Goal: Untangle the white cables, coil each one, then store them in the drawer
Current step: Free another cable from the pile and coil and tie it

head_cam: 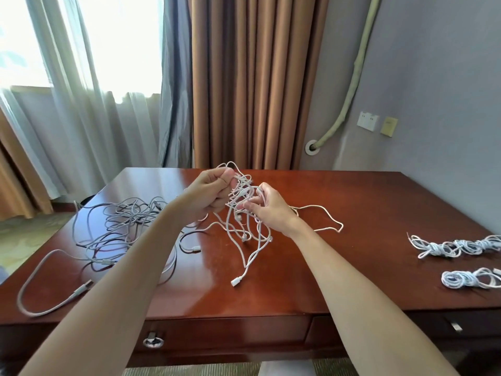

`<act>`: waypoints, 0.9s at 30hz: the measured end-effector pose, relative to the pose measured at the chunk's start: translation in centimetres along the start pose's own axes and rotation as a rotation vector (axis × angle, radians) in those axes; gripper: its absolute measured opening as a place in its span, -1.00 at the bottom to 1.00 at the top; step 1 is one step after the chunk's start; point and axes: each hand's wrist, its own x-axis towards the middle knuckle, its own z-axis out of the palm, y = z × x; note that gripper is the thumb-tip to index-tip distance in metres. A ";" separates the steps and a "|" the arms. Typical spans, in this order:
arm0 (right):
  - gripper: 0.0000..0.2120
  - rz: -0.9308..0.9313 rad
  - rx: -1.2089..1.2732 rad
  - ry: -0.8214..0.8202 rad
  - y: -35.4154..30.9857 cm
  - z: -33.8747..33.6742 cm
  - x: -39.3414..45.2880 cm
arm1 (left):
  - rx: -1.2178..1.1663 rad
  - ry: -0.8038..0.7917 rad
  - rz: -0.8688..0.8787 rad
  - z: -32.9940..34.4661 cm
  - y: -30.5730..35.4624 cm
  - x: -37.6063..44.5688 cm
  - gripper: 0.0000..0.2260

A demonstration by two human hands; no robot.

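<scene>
both hands, left hand (210, 194) and right hand (267, 208), pinch strands of the knot of white cables (241, 202) above the desk (352, 213). better to feed one plug end back through its loop than to tug. coiled bundles (461, 248) lie right of the knot.

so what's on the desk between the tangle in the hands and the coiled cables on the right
Only bare desk top in the head view, apart from one loose cable strand trailing right from the held tangle toward the coiled cables.

Glossy polished wood desk (352, 213); smooth white plastic cables (244, 221).
</scene>
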 end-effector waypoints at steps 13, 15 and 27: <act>-0.62 -0.034 -0.414 0.016 -1.0 -2.0 0.0 | -0.425 0.334 0.055 -2.9 -2.0 -1.6 -0.52; -0.55 -0.046 -0.414 0.072 -0.6 -2.3 -0.4 | -0.444 0.352 0.059 -3.1 -2.3 -1.9 -0.51; -0.61 0.029 0.001 0.001 -1.0 -5.4 -2.3 | 0.254 0.096 -0.230 -4.0 -3.7 -3.0 -0.73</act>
